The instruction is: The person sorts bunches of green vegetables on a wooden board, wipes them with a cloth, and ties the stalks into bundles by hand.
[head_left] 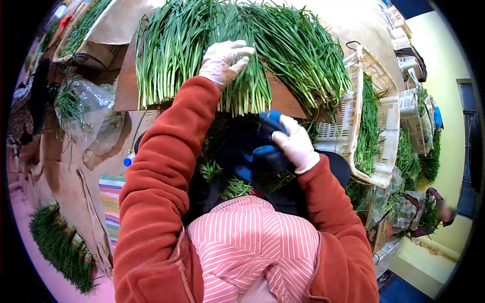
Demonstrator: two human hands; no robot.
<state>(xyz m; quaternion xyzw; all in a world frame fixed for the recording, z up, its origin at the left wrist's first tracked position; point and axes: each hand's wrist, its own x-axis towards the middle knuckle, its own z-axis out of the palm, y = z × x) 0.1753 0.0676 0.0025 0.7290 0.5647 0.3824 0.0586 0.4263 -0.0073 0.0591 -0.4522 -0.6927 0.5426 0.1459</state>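
Several bunches of long green garlic chives (pixel 174 60) lie side by side on a brown wooden board (pixel 126 83), pale stem ends toward me. My left hand (pixel 225 63), in a white glove, rests on the middle bunch (pixel 247 93) with thumb and fingers apart. Below the board's near edge, my right hand (pixel 297 146), also gloved, has its fingers around a blue, cloth-like thing (pixel 273 121); its exact kind is blurred. More blue material (pixel 268 157) shows under that hand, over my dark lap.
On the right stands a white plastic crate (pixel 386 146) with loose greens inside. Clear plastic bags (pixel 98 118) lie on the left, near a bottle with a blue cap (pixel 128 160). Tied green bundles (pixel 63 242) are on the floor at lower left. Another person (pixel 444 214) is at far right.
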